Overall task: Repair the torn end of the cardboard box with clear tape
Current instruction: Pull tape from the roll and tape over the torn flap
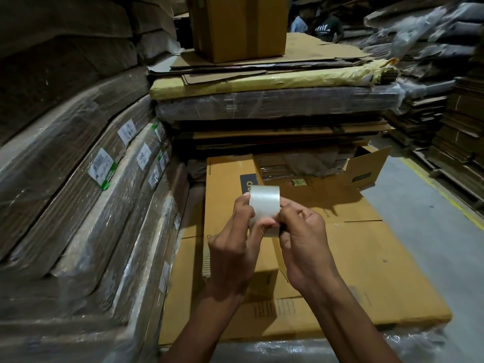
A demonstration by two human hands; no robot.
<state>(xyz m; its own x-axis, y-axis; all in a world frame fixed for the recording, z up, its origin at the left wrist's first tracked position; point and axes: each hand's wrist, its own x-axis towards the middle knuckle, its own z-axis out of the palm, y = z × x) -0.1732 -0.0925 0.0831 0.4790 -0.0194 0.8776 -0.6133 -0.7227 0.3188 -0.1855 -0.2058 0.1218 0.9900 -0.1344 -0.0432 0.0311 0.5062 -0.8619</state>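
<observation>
Both hands meet on a roll of clear tape (264,205), held up above the flattened cardboard box (366,263). The left hand (233,247) has its grip curled round the roll's left side, fingertips pressing the outer face. The right hand (303,239) pinches at the roll's lower right edge, probably at the loose end of the tape, though that spot is too small and blurred to be sure.

Below the hands the box lies flat on a plastic-wrapped stack, its flaps pointing away. A dark printed panel (248,186) on it shows letters beginning "Cro", the rest hidden behind the roll; small print along the box's seams cannot be read.

To the left lean wrapped bundles of cardboard sheets (78,192) carrying white labels (100,166), one with a barcode and green edging, others with handwritten numbers that are hard to read. Further back, an upright brown carton (241,27) stands on a pile of flat sheets. A grey floor with a yellow line (445,195) runs along the right.
</observation>
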